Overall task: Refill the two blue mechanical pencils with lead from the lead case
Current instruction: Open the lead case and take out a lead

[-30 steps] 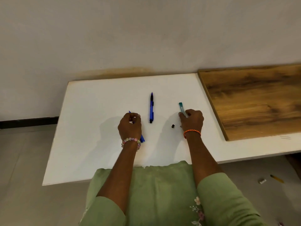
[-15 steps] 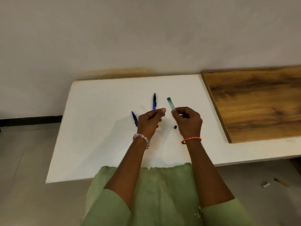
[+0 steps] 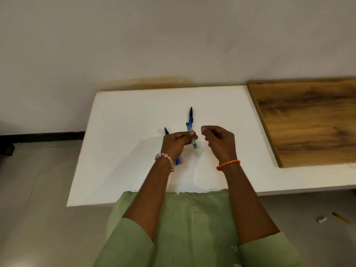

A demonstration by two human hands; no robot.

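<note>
My left hand (image 3: pixel 176 143) pinches the teal and clear lead case (image 3: pixel 193 140) between thumb and fingertips above the white table (image 3: pixel 123 151). One blue mechanical pencil (image 3: pixel 166 130) runs under that same hand, its dark tip out at the far side and its blue end (image 3: pixel 178 161) showing by the wrist. The second blue pencil (image 3: pixel 190 115) lies on the table just beyond, tip pointing away, partly behind the case. My right hand (image 3: pixel 219 141) hovers a little to the right of the case, fingers loosely curled, with nothing visible in it.
A brown wooden board (image 3: pixel 308 120) covers the table's right part. The wall stands right behind the table. On the floor at the lower right lie a small grey piece (image 3: pixel 321 220) and a yellow stick (image 3: pixel 340 217). My green clothing meets the table's near edge.
The lead case has passed from my right hand to my left hand. My left hand, with its pencil, rose and moved right; my right hand let go and drew back to the right.
</note>
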